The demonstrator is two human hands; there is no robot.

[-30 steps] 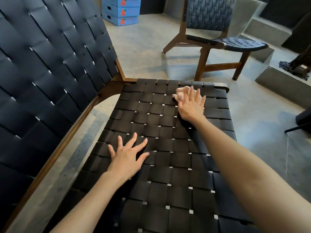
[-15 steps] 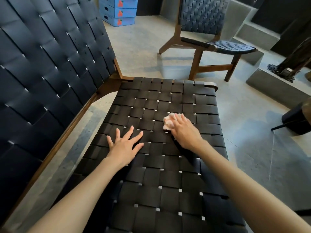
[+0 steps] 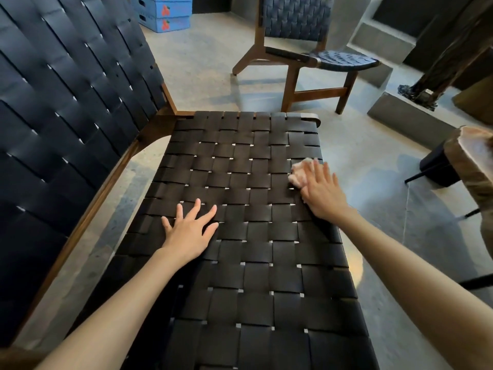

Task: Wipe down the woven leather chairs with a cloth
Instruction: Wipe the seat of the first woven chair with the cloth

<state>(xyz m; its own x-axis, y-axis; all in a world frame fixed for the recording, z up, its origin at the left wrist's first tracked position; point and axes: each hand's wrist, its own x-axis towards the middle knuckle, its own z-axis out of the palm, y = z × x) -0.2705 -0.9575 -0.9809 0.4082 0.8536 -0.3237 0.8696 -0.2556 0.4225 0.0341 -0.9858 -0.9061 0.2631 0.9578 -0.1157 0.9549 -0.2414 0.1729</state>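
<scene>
At woven seat, 3 o'clock edge: R hand, fingers flat, presses pink cloth, mid-wipe; L hand splayed, bracing. Next prob: nearer rows.

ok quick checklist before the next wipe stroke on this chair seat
1. Contact: right hand presses the pale pink crumpled cloth with straight fingers: ok.
2. Placement: the cloth lies on the black woven leather seat, close to its right edge: ok.
3. Brace: left hand lies flat on the seat, apart from the cloth: ok.
4. Seat already clean: cannot tell.
5. Wiped yet: dark woven backrest: cannot tell.
6. Within reach: second woven chair with wooden legs: not ok, it stands well apart.
</scene>
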